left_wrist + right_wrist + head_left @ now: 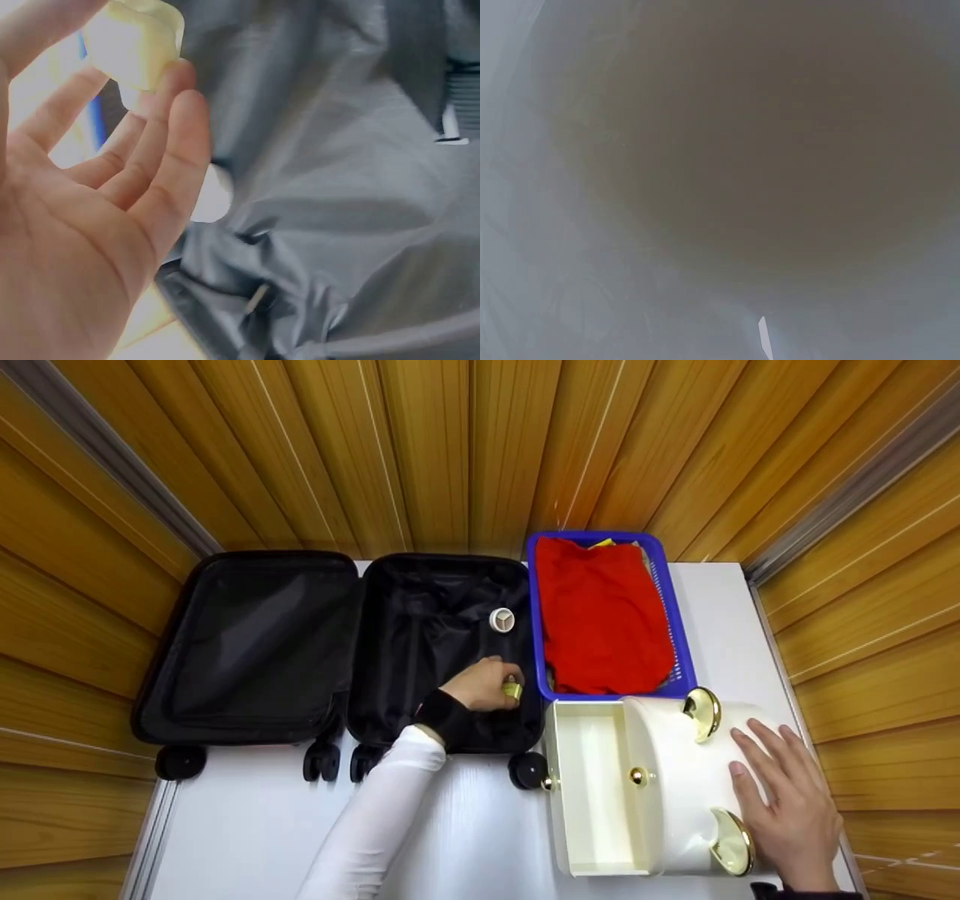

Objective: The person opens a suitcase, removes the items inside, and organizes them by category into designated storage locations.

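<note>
My left hand (pixel 484 682) pinches a small pale yellow object (pixel 135 49) between thumb and fingertips, over the right half of an open black suitcase (pixel 427 660). The object's kind does not show; it looks rounded and glossy. Farther back in that half lies a small white round item (pixel 502 620) with a three-way divided top. My right hand (pixel 795 799) rests with spread fingers on a glossy cream cabinet (pixel 690 802) with gold-trimmed fittings. Its drawer (pixel 600 832) is pulled out toward the suitcase, and the inside appears bare. The right wrist view is a close, blurred grey-brown surface.
A blue plastic basket (pixel 681 660) holding a folded red cloth (pixel 604 615) stands between the suitcase and the right side, behind the cabinet. The suitcase's other half (pixel 255 652) lies flat at left. Black wheels (pixel 528 770) stick out in front. Wood-panelled walls (pixel 450 450) enclose the white table (pixel 247 825).
</note>
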Tool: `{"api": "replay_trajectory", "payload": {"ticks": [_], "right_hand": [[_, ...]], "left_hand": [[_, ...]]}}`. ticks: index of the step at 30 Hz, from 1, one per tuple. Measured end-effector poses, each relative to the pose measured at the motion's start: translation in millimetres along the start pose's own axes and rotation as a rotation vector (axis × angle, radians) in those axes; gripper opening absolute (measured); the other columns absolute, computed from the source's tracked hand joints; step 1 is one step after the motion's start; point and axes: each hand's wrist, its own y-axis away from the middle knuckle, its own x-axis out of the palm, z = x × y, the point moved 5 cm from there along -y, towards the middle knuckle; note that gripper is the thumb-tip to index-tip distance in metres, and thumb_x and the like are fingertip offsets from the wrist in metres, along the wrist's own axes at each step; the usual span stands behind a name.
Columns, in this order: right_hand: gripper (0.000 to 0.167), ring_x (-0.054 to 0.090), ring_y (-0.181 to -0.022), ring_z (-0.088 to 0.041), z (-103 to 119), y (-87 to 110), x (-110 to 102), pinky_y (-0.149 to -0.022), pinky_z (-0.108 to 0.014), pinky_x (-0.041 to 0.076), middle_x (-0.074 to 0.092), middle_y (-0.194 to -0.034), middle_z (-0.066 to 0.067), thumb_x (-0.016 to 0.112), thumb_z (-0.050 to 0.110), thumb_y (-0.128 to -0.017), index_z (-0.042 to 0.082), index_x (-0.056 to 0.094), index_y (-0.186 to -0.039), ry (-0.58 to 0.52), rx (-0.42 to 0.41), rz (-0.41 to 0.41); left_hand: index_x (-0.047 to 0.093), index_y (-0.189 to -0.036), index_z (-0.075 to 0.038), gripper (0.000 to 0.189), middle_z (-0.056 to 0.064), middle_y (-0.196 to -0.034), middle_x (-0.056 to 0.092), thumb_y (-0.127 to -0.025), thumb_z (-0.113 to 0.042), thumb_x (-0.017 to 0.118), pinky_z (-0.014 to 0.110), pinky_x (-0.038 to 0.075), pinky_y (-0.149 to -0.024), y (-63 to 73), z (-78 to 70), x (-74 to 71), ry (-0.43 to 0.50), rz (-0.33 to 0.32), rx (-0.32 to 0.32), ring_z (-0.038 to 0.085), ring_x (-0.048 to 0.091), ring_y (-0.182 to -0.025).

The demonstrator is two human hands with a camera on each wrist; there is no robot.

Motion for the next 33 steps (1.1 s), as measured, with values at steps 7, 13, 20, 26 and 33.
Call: {"api": "replay_trajectory", "payload": {"ticks": [7, 13, 20, 26, 33], "right_hand": [[0.040, 0.042, -0.148, -0.030, -3, -2.8, 1, -0.121, -0.025, 0.022, 0.062, -0.145, -0.011, 0.071, 0.020, -0.091, 0.014, 0.073, -0.131, 0.003, -0.003, 0.003], [0.042, 0.042, -0.148, -0.032, -4, -2.5, 2, -0.122, -0.027, 0.022, 0.061, -0.146, -0.010, 0.071, 0.020, -0.091, 0.015, 0.072, -0.132, 0.002, 0.001, 0.016], [0.043, 0.039, -0.150, -0.030, -4, -2.2, 4, -0.122, -0.030, 0.023, 0.060, -0.148, -0.008, 0.071, 0.020, -0.091, 0.016, 0.071, -0.134, 0.005, 0.033, 0.036], [0.043, 0.039, -0.150, -0.030, -3, -3.1, 4, -0.122, -0.030, 0.023, 0.060, -0.148, -0.008, 0.071, 0.019, -0.092, 0.016, 0.071, -0.134, -0.001, 0.029, 0.032], [0.042, 0.039, -0.150, -0.027, -1, -4.7, 2, -0.119, -0.019, 0.021, 0.060, -0.148, -0.007, 0.070, 0.019, -0.093, 0.017, 0.071, -0.135, 0.004, 0.023, 0.036]], "left_hand": [[0.077, -0.122, -0.017, 0.036, 0.011, -0.109, 0.062, -0.087, -0.025, 0.081, 0.034, 0.053, -0.083, 18.7, -28.8, -21.1, 0.076, -0.098, 0.097, 0.024, 0.061, -0.094], [0.077, -0.124, -0.020, 0.037, 0.006, -0.111, 0.059, -0.087, -0.022, 0.080, 0.027, 0.051, -0.084, 32.8, -68.1, -26.3, 0.074, -0.141, 0.212, 0.018, 0.060, -0.097], [0.076, -0.128, -0.024, 0.041, 0.002, -0.112, 0.059, -0.087, -0.025, 0.080, 0.024, 0.050, -0.078, 41.3, -114.4, -12.1, -0.076, -0.094, 0.319, 0.014, 0.059, -0.096], [0.077, -0.124, -0.030, 0.037, -0.001, -0.105, 0.058, -0.087, -0.030, 0.080, 0.024, 0.045, -0.074, 39.4, -138.2, 19.3, -0.278, -0.044, 0.374, 0.014, 0.057, -0.092], [0.079, -0.111, -0.033, 0.028, -0.003, -0.102, 0.061, -0.084, -0.026, 0.076, 0.027, 0.043, -0.071, 33.8, -155.3, 61.3, -0.542, 0.008, 0.380, 0.015, 0.058, -0.089]]}}
